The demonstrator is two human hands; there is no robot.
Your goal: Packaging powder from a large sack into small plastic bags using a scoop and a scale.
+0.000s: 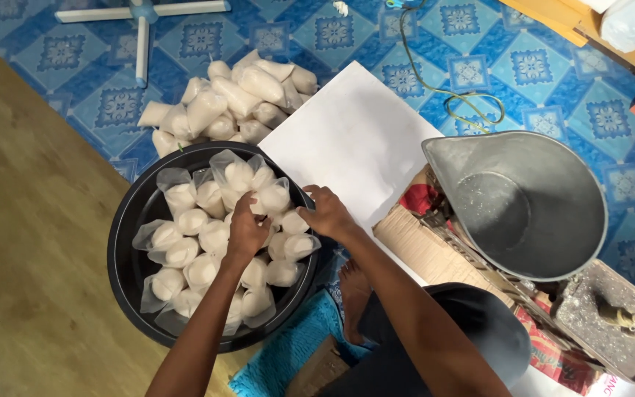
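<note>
— So, where do things stand?
— My left hand (246, 229) and right hand (327, 213) are both closed on one small clear plastic bag of white powder (274, 197) in the round black basin (128, 220).
— Much left?
— I judge midway — open bags fill the basin, while tied bags (229, 103) sit piled on the blue patterned floor (531, 66).

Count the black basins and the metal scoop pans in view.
2 in all: 1 black basin at left, full of small filled bags, with both hands over it; 1 metal scoop pan at right. Others may lie out of view.
</note>
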